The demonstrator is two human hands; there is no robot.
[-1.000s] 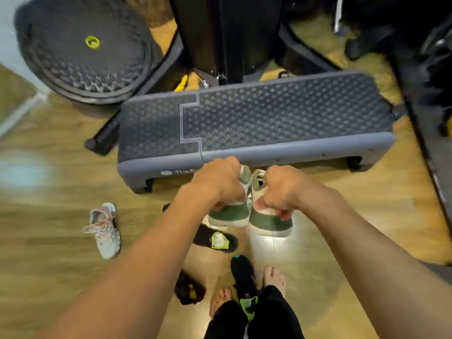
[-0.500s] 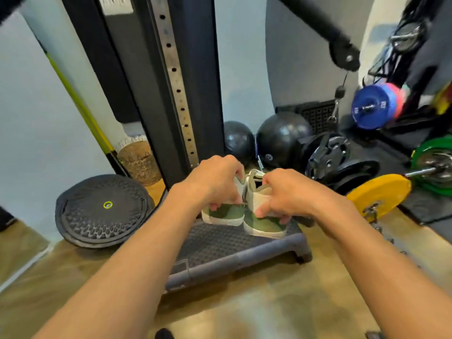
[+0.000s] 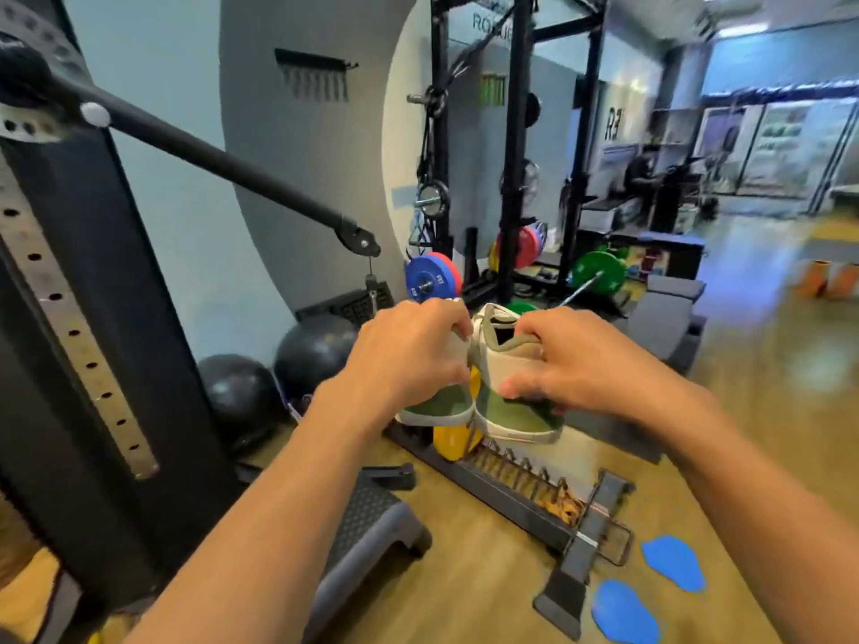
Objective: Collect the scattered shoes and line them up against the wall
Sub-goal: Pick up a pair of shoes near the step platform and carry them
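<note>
I carry a pair of green and cream shoes in the air in front of me, side by side. My left hand (image 3: 409, 350) grips the left shoe (image 3: 439, 406) by its top. My right hand (image 3: 571, 360) grips the right shoe (image 3: 509, 392) at its collar, thumb on the side. Both shoes hang heels toward me above a floor plate rack (image 3: 520, 495). No other shoes show in this view. The pale blue wall (image 3: 195, 225) rises at the left behind the equipment.
A black cable machine column (image 3: 88, 364) stands close on my left with its arm (image 3: 223, 165) crossing overhead. Two dark balls (image 3: 311, 350), a grey step platform (image 3: 367, 522), a squat rack (image 3: 511, 155) with coloured plates and two blue floor markers (image 3: 669, 562) surround me. Wood floor stretches to the right.
My view swung up and to the right, from the floor and step platform to the gym beyond. Both hands kept hold of the green shoes and carried them along.
</note>
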